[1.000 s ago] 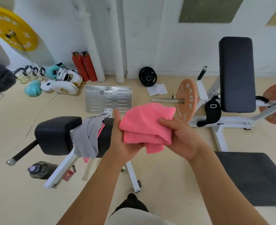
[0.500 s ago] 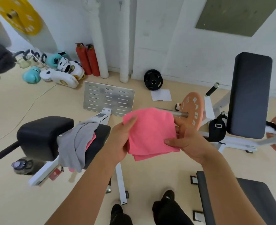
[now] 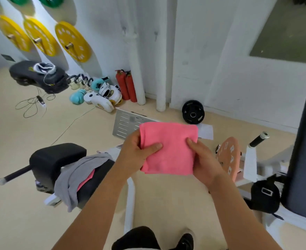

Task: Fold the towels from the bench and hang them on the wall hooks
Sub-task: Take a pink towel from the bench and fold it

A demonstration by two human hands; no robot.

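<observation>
Left hand [image 3: 137, 152] and right hand [image 3: 205, 159] grip opposite edges of a folded pink towel [image 3: 168, 148]; a grey towel [image 3: 78, 175] drapes over the bench [image 3: 56, 159].

We see three round yellow weight plates [image 3: 72, 41] mounted on pegs along the white wall, with two red fire extinguishers [image 3: 126, 85] standing at its base. Near them lie teal boxing gloves [image 3: 77, 97] and white pads [image 3: 98, 101], and a black weight plate [image 3: 193, 112] leans against the wall.
</observation>
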